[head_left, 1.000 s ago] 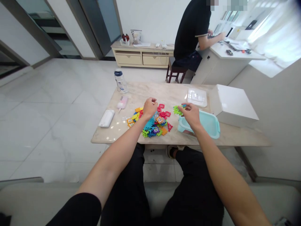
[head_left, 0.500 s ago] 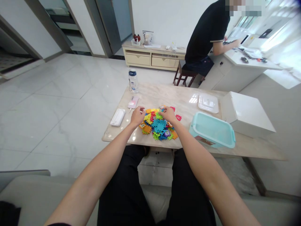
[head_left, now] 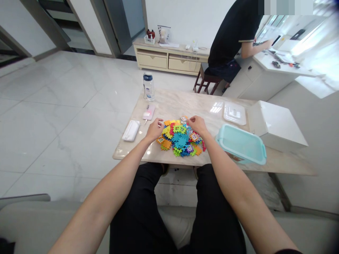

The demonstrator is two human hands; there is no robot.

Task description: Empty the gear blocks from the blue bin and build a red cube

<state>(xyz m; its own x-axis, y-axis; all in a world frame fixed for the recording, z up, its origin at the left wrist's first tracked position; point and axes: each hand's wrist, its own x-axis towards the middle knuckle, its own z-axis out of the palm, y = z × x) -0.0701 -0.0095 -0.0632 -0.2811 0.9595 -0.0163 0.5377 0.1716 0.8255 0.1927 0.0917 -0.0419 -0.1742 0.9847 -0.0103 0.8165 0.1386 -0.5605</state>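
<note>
A heap of colourful plastic gear-shaped building pieces (head_left: pixel 181 140) lies on the marble-look table in front of me. My left hand (head_left: pixel 155 129) is at the heap's left edge, fingers loosely curled and apart, with nothing visible in them. On the far right side of the heap is my right hand (head_left: pixel 197 124), its fingertips drawn together beside the pieces. Whatever is between those fingertips is too small to make out. A green piece (head_left: pixel 179 129) lies on top of the heap between my hands, and a larger blue gear piece (head_left: pixel 180 140) sits nearer to me.
A light-blue plastic bin (head_left: pixel 241 144) stands right of the heap, with a clear lid (head_left: pixel 234 113) and a white box (head_left: pixel 280 125) behind it. On the left are a white pack (head_left: pixel 131 131), a pink phone (head_left: pixel 149 112) and a water bottle (head_left: pixel 148 88). A person (head_left: pixel 233 38) sits beyond.
My right hand has moved right, off the green piece to the heap's far right side, covering where red pieces showed. My left hand has hardly moved. The view has shifted slightly.
</note>
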